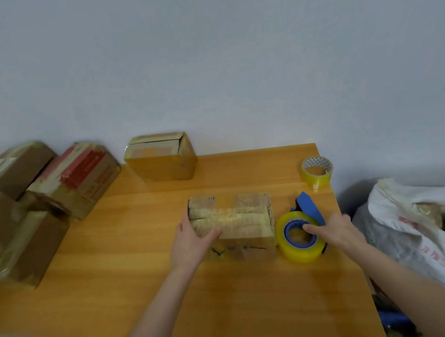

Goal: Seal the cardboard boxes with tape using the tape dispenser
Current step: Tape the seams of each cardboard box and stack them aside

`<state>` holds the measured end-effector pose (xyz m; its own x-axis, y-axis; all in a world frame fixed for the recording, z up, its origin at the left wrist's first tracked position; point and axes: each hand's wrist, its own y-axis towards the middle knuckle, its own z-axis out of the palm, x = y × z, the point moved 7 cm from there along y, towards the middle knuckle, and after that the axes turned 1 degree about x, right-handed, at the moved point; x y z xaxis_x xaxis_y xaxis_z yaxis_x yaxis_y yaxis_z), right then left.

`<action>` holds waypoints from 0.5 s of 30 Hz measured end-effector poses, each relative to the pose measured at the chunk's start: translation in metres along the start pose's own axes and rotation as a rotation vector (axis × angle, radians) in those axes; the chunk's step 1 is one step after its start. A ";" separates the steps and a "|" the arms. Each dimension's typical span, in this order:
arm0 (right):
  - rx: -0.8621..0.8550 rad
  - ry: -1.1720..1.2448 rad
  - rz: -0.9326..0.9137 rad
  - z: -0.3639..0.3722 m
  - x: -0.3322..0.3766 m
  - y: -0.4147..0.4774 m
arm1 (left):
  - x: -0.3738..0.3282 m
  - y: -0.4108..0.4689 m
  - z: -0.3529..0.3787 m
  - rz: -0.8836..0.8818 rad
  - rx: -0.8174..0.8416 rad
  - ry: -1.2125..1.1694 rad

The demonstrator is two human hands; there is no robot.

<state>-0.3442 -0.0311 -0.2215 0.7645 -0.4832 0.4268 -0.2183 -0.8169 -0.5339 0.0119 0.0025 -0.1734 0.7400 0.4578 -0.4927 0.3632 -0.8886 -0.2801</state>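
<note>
Left hand [193, 240] grips the cardboard box [243, 218] mid-tabletop [144, 272], right hand [338, 231] curls its fingers [312, 229] round the tape dispenser [298, 245] just beside it; best pin the box firmly, then start tape past the edge.

Soft, even indoor light; faint glare on table [132, 260]; wide-angle bending at edges; overall slight blur.

A makeshift packing spot; a bare pale wall [204, 60]; a wooden table [143, 259] piled with taped cardboard boxes [40, 193]; a spare tape roll [317, 170]; a stuffed sack [413, 217] beside it.
</note>
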 end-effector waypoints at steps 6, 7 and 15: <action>0.085 0.185 0.032 0.025 -0.009 0.018 | 0.002 0.010 -0.002 0.016 0.014 0.062; 0.076 0.195 0.034 0.025 -0.008 0.020 | 0.001 0.011 -0.002 0.033 0.011 0.060; 0.160 0.676 0.193 0.031 -0.007 0.032 | -0.002 0.000 -0.005 0.191 0.011 0.152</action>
<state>-0.3377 -0.0436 -0.2646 0.1677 -0.7457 0.6449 -0.1799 -0.6663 -0.7237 0.0129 0.0015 -0.1684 0.8716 0.2709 -0.4086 0.2029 -0.9580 -0.2025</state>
